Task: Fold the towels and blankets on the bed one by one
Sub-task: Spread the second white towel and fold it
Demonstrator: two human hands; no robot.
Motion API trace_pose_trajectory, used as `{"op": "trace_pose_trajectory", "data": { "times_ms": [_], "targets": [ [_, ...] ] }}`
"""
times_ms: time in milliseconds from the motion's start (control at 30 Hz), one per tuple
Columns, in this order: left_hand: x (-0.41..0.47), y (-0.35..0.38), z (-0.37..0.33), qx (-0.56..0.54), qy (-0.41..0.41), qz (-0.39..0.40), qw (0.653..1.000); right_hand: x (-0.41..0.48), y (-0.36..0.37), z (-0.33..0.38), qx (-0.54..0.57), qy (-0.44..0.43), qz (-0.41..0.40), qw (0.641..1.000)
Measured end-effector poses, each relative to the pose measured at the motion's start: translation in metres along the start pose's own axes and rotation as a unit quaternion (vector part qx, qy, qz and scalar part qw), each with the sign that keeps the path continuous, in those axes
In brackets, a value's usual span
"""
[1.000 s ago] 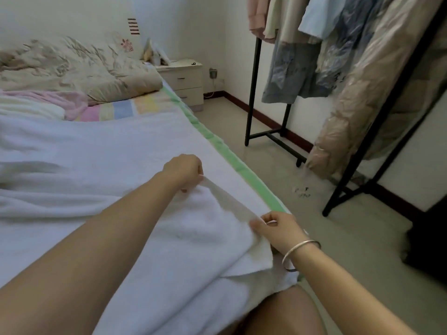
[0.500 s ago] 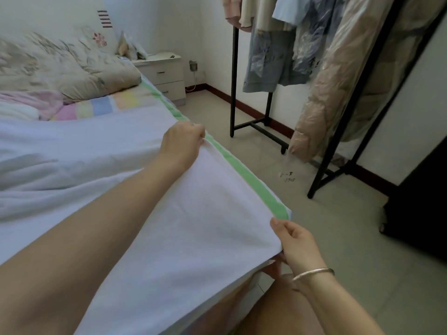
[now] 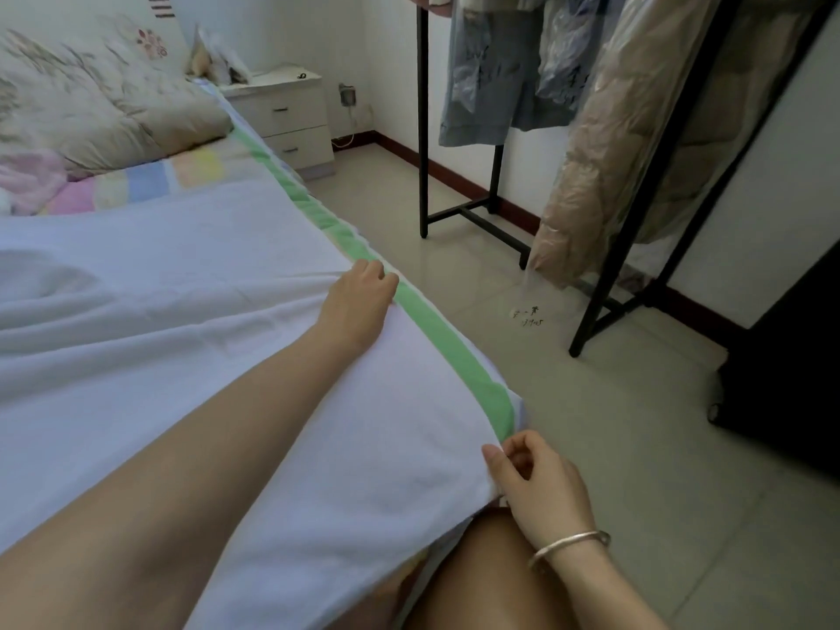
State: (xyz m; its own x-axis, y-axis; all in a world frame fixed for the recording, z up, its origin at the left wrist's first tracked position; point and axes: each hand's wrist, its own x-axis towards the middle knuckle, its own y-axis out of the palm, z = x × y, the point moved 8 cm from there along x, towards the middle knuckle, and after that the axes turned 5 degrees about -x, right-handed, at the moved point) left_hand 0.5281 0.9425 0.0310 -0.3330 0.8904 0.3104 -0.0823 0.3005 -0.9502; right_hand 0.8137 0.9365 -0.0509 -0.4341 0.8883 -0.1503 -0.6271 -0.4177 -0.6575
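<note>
A large white towel [image 3: 191, 338] lies spread over the bed, its right edge running along the bed's green border [image 3: 436, 338]. My left hand [image 3: 359, 297] grips the towel's far right corner at that border, fingers curled over the edge. My right hand [image 3: 532, 479], with a silver bangle at the wrist, pinches the near right corner by the bed's corner. The towel edge is stretched between the two hands. A pink cloth [image 3: 27, 179] lies at the far left by the head end.
A beige floral quilt [image 3: 91, 106] is bunched at the head of the bed. A white nightstand [image 3: 291, 115] stands beyond it. A black clothes rack [image 3: 422, 129] with hanging garments stands on the tiled floor to the right; a dark cabinet [image 3: 791, 366] is at the far right.
Both hands have carried the towel's folded-over flap rightward and spread it flat, left hand moving farther away, right hand nearer. The towel's edge now lies along the green border.
</note>
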Motion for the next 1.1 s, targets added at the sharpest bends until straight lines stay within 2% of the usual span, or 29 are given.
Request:
{"op": "trace_pose_trajectory", "data": {
  "times_ms": [100, 200, 267, 367, 433, 567, 667, 767, 933, 1000, 1100],
  "targets": [
    [-0.009, -0.002, 0.002, -0.077, -0.018, 0.002, 0.997, 0.0, -0.006, 0.006, -0.031, -0.039, -0.041, 0.998],
    [-0.037, -0.015, -0.005, -0.144, -0.026, -0.004, 0.989, -0.013, -0.013, 0.043, -0.12, -0.182, -0.145, 0.965],
    [-0.068, -0.022, -0.012, -0.151, -0.004, 0.003, 0.989, -0.029, 0.0, 0.078, -0.149, -0.272, -0.171, 0.935],
    [-0.132, -0.035, -0.005, -0.16, 0.008, 0.036, 0.986, -0.058, 0.04, 0.125, -0.159, -0.372, -0.125, 0.906],
    [-0.189, -0.049, 0.025, -0.155, -0.022, 0.053, 0.986, -0.087, 0.077, 0.151, -0.189, -0.423, -0.065, 0.884],
    [-0.311, -0.084, 0.105, -0.109, -0.133, 0.047, 0.984, -0.146, 0.151, 0.18, -0.268, -0.491, 0.028, 0.828],
    [-0.408, -0.118, 0.156, -0.087, -0.248, 0.031, 0.964, -0.198, 0.201, 0.206, -0.284, -0.54, 0.101, 0.786],
    [-0.481, -0.145, 0.183, -0.075, -0.324, 0.012, 0.943, -0.248, 0.235, 0.231, -0.274, -0.587, 0.142, 0.748],
    [-0.586, -0.183, 0.196, -0.101, -0.42, -0.115, 0.895, -0.315, 0.256, 0.245, -0.209, -0.708, 0.158, 0.656],
    [-0.623, -0.189, 0.195, -0.086, -0.438, -0.145, 0.883, -0.325, 0.249, 0.243, -0.17, -0.752, 0.14, 0.621],
    [-0.661, -0.197, 0.197, -0.072, -0.464, -0.173, 0.866, -0.325, 0.234, 0.235, -0.119, -0.782, 0.093, 0.605]
  ]
}}
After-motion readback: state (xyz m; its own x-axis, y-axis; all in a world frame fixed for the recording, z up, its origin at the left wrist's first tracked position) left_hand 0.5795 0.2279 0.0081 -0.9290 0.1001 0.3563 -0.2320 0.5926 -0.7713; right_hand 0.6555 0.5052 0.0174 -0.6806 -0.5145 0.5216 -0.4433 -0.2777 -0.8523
